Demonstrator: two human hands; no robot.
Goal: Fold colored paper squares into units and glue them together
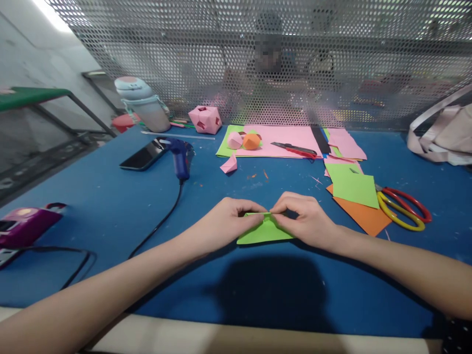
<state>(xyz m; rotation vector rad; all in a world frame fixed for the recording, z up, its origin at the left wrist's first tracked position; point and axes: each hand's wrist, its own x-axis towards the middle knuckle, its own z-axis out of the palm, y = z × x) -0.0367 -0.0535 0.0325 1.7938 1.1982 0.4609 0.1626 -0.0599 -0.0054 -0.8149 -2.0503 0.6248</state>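
Note:
A folded piece of green paper (264, 233) is between my two hands, near the middle of the blue table. My left hand (236, 219) pinches its upper edge with thumb and fingers. Close beside it, my right hand (304, 219) pinches the same edge a little further right, and the fingertips of both hands almost meet. The paper's lower edge is near the tabletop; whether it touches cannot be made out. Beyond the hands lie a small folded pink paper piece (229, 164) and some orange scraps (266, 174).
A blue glue gun (180, 157) and a phone (144, 155) lie left. Behind are a pink paper ball (205, 119), a utility knife (295, 149) on pink sheets (276, 135), and a bottle (145, 105). Right are green squares (354, 190), orange paper (363, 216) and scissors (403, 208).

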